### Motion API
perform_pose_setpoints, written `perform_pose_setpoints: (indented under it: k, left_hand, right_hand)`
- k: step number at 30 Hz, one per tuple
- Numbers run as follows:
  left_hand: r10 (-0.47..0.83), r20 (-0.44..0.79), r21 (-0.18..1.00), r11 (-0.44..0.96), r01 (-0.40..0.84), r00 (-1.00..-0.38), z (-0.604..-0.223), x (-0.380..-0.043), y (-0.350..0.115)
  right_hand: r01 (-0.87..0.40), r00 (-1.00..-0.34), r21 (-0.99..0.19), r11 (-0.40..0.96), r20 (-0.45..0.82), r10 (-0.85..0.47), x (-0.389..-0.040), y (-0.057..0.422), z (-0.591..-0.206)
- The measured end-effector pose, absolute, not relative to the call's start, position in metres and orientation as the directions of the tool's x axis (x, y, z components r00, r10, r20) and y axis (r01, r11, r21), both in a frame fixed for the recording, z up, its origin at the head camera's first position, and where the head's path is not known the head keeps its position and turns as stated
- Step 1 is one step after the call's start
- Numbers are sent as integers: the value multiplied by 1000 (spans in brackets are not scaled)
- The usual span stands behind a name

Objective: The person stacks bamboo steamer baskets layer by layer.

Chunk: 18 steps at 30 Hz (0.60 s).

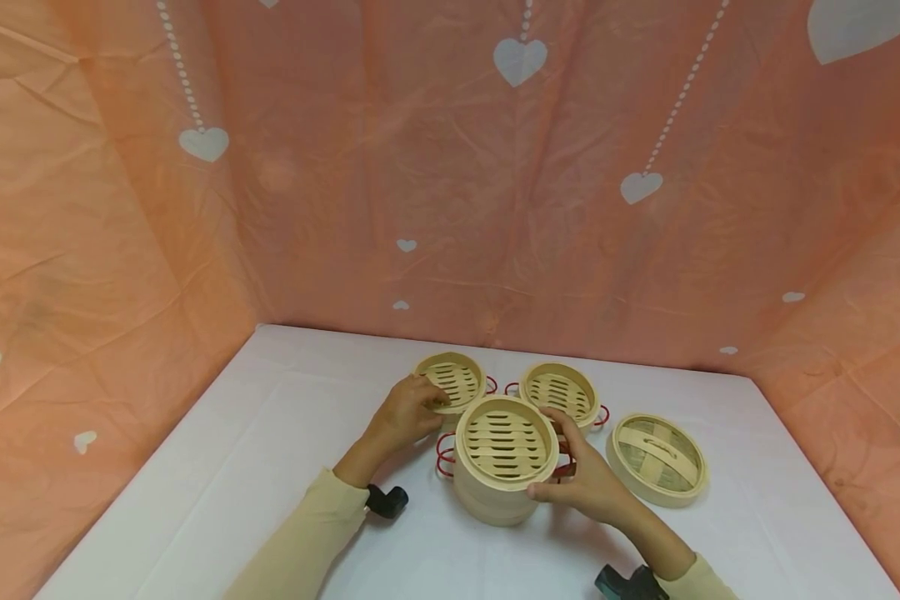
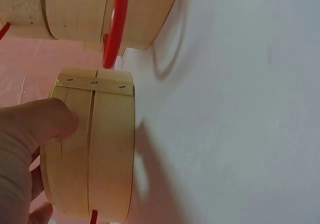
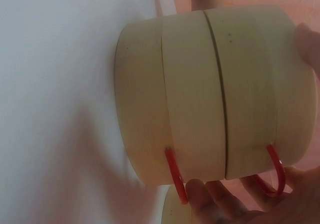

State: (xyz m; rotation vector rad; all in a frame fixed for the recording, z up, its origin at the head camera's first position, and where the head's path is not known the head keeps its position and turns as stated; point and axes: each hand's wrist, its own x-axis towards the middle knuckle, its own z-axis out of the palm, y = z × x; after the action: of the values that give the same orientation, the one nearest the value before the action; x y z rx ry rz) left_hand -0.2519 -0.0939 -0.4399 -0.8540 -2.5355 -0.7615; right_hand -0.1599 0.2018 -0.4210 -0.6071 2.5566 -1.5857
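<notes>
Two bamboo steamer baskets with red side handles stand stacked at the front as a steamer stack point(image 1: 491, 502) point(image 3: 195, 93), slatted floor facing up. My right hand point(image 1: 588, 479) point(image 3: 225, 204) holds this stack from its right side, thumb at the near rim and fingers by the red handles. Behind it to the left is another bamboo steamer basket point(image 1: 456, 379) point(image 2: 110, 159). Its near-left rim is pinched by my left hand point(image 1: 408, 412) point(image 2: 30, 129), with the thumb against the outer wall and fingers over the rim.
A third slatted steamer point(image 1: 560, 392) with red handles stands at the back right. Right of the stack lies a round woven bamboo lid point(image 1: 660, 467) with a small top handle. A white tabletop point(image 1: 270, 417) meets a pink heart-patterned cloth point(image 1: 450, 192) behind.
</notes>
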Motion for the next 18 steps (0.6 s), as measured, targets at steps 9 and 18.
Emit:
perform_pose_setpoints:
  k: [9,18]
  left_hand:
    - [430,527,323,696,641,-733,-442,-250,-93]
    - [408,606,300,677,672,-682,-440,-251,-96]
  right_hand:
    - [-291,-918,-877,382,144,-369,-160,201,-421]
    - [-290,-917,-877,383,139,-375,-159,202,-420]
